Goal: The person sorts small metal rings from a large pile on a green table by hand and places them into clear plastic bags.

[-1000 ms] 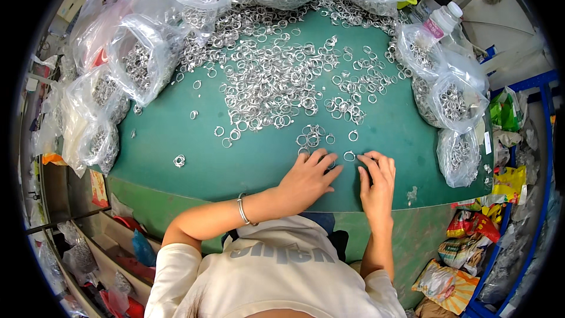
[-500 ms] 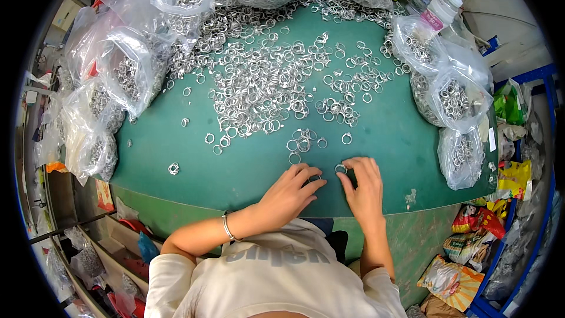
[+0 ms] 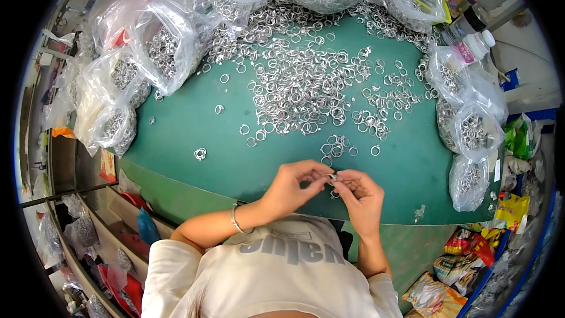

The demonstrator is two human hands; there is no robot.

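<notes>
Near the front edge of the green tabletop (image 3: 176, 118), my left hand (image 3: 296, 186) and my right hand (image 3: 360, 193) meet fingertip to fingertip. Both are closed in a pinch on a small silvery ring (image 3: 332, 178), largely covered by the fingers. Just below the pinch, another ring (image 3: 335, 194) shows beside my right fingers; I cannot tell whether it is held or lies on the table. Beyond my hands lies a small cluster of rings (image 3: 336, 145). A broad pile of silvery rings (image 3: 300, 91) spreads across the middle of the table.
Open clear plastic bags of rings line the left (image 3: 168, 53), the back and the right (image 3: 474, 126). A white bottle (image 3: 475, 46) stands at the back right. One bunched ring piece (image 3: 200, 153) lies left of my hands. Coloured packets (image 3: 512, 212) fill a blue rack at right.
My hands, apart half a second ago, have come together and now pinch a ring between them. The whole view has shifted, so the table's contents appear farther right.
</notes>
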